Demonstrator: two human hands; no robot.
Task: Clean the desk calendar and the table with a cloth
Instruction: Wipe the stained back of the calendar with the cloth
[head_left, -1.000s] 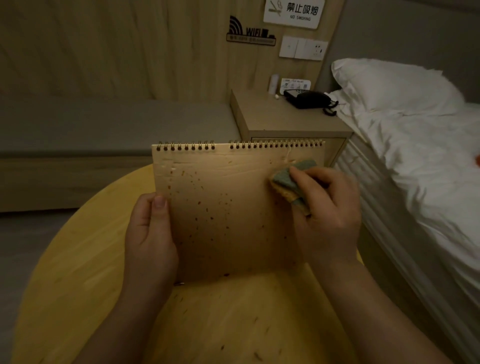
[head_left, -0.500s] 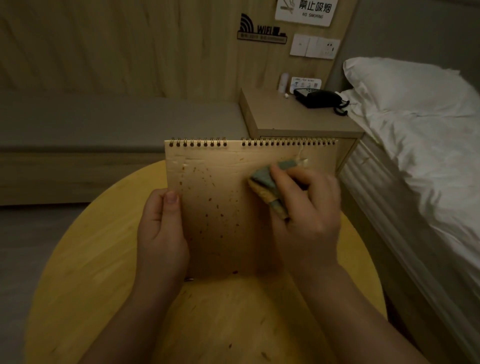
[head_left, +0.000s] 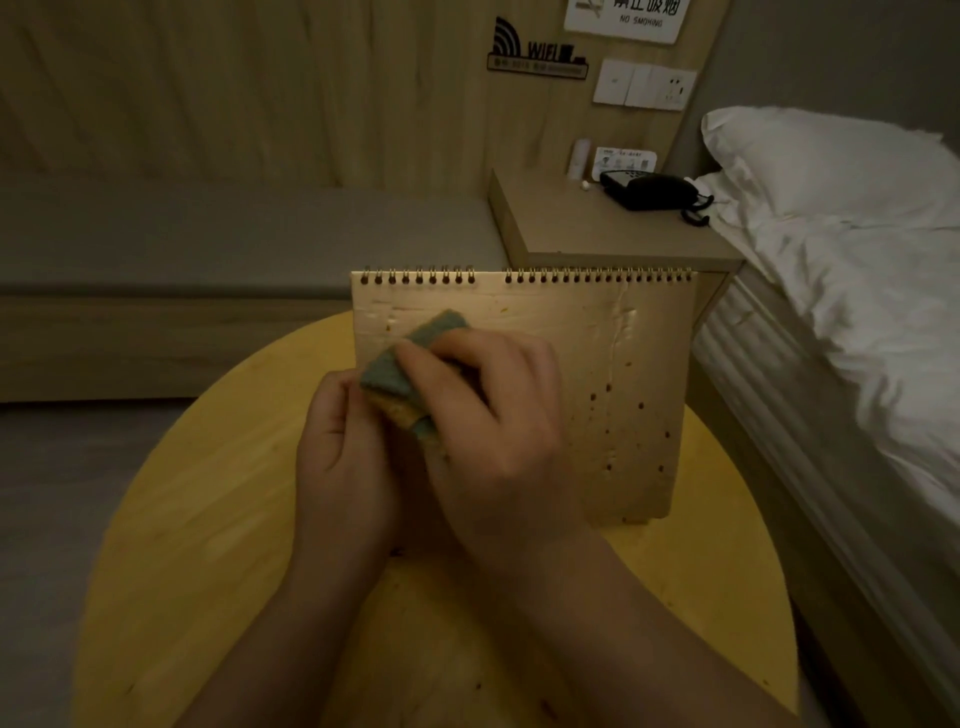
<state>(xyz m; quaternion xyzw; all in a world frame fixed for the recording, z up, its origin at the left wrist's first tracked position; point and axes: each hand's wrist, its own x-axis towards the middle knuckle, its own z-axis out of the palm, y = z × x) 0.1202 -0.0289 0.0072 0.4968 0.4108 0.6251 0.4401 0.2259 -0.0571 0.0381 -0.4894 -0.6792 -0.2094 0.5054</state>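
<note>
A spiral-bound desk calendar (head_left: 623, 364) of tan card stands upright on the round yellow wooden table (head_left: 197, 519). Dark specks dot its right half and wet streaks run along its top. My left hand (head_left: 343, 462) grips its left edge. My right hand (head_left: 493, 431) presses a folded grey-green and yellow cloth (head_left: 410, 374) against the upper left of the card. The right hand crosses over the left and hides the calendar's lower left part. Crumbs lie on the table near my forearms.
A bed (head_left: 857, 291) with white bedding and pillow runs along the right, close to the table. Behind the calendar stands a wooden nightstand (head_left: 582, 234) with a black telephone (head_left: 649, 189). A low grey-cushioned bench (head_left: 208, 244) lines the wood-panelled wall.
My right hand has swept the cloth leftward across the calendar, from its upper right to its upper left, up against my left hand. The specks on the left half are gone or covered.
</note>
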